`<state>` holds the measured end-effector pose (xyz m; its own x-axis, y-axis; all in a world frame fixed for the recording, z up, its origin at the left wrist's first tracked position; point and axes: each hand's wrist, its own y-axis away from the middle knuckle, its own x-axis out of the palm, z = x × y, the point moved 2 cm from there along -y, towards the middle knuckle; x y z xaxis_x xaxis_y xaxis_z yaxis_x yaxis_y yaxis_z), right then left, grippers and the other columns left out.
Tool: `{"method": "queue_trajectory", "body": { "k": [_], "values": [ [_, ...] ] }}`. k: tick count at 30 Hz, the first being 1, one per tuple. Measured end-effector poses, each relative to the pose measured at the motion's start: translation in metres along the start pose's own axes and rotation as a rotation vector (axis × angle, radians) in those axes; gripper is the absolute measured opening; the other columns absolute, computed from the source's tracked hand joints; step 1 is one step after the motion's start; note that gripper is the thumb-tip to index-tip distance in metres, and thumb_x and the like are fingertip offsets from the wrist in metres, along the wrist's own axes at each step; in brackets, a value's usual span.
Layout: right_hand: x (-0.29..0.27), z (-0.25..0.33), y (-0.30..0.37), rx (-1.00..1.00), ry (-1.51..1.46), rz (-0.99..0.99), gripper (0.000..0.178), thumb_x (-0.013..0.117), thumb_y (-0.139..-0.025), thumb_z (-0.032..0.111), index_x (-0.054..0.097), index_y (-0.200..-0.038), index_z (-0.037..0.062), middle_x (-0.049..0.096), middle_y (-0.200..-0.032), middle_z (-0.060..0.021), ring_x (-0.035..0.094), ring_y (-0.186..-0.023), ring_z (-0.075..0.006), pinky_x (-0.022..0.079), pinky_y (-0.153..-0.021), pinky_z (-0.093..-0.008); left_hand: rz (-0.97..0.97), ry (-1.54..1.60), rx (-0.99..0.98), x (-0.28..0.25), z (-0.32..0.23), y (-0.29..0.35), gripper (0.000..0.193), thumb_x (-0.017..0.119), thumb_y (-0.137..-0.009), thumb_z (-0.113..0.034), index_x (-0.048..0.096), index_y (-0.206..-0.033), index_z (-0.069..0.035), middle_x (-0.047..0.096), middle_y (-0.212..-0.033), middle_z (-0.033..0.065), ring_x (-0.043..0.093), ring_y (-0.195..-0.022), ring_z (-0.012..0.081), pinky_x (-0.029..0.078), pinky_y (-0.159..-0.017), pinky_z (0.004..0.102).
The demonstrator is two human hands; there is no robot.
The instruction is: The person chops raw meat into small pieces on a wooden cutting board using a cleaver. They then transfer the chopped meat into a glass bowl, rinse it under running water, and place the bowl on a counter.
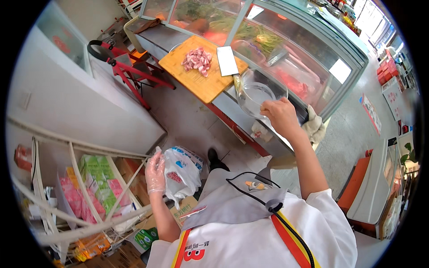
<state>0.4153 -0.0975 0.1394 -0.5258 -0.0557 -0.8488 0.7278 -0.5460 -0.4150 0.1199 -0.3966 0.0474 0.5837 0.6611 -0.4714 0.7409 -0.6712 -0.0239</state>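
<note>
bowl [251, 106], clear, at grey counter [156, 40] beside wooden cutting board [210, 89] — right hand [278, 114] bare, fingers pinched together on its near rim. left hand [156, 172] in clear glove [156, 184], fingers part-bent, beside white bag [183, 172] — whether holding anything, cannot tell. chopped meat [197, 61] and cleaver [227, 61] on board, handle toward bowl.

A grey-framed glass display case [322, 50] holds leafy green vegetables [267, 41]. Against its near right corner hangs a crumpled off-white cloth [314, 126]. Left of the case stands a red metal folding frame with black parts [127, 69]; farther from it, at lower left, a white metal rack [39, 165] encloses pink and green packages [96, 178]. Well right of the case are stacked red shapes, probably boxes [387, 69], though blurred, and a green-leaved plant [407, 153].
</note>
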Motion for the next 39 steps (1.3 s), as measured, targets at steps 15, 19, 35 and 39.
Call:
{"method": "queue_trajectory", "body": {
  "k": [15,19,35,39],
  "values": [
    [0.142,-0.097,-0.198,0.14,0.31,-0.036,0.008,0.06,-0.071,0.004,0.054,-0.074,0.009,0.058,-0.068,-0.0049,0.058,-0.072,-0.0231,0.043,-0.082,-0.0366,0.498,-0.449,0.767,0.153,-0.1,-0.355,0.102,0.084,-0.059,-0.028,0.029,-0.144,-0.018,0.025,-0.147,0.0158,0.021,-0.135,0.0409,0.026,-0.104,0.0566],
    [0.145,-0.101,-0.216,0.145,0.385,-0.001,0.01,0.06,-0.072,0.004,0.059,-0.081,0.0082,0.06,-0.079,-0.0065,0.058,-0.088,-0.0235,0.042,-0.092,-0.0411,0.591,-0.702,0.856,0.194,-0.121,-0.366,0.105,0.085,-0.051,-0.038,0.032,-0.141,-0.022,0.021,-0.148,0.0152,0.01,-0.138,0.0418,0.023,-0.099,0.0679],
    [0.149,-0.077,-0.147,1.092,-0.231,0.252,0.044,0.067,-0.073,0.02,0.055,-0.11,-0.0016,0.061,-0.097,-0.0226,0.059,-0.093,-0.0378,0.048,-0.079,-0.0435,0.712,-0.766,0.856,0.248,-0.126,-0.426,0.038,0.071,-0.069,-0.029,0.062,-0.105,-0.019,0.054,-0.108,0.0107,0.05,-0.106,0.0335,0.044,-0.087,0.0447],
    [0.141,-0.096,-0.137,1.133,-0.638,0.29,0.039,0.065,-0.072,0.021,0.056,-0.103,-0.0023,0.062,-0.081,-0.0139,0.061,-0.076,-0.0266,0.049,-0.071,-0.0386,0.747,-0.741,0.91,0.236,-0.137,-0.421,0.03,0.069,-0.072,-0.023,0.063,-0.101,-0.016,0.057,-0.1,0.0118,0.054,-0.098,0.0335,0.046,-0.085,0.041]
  ]
}}
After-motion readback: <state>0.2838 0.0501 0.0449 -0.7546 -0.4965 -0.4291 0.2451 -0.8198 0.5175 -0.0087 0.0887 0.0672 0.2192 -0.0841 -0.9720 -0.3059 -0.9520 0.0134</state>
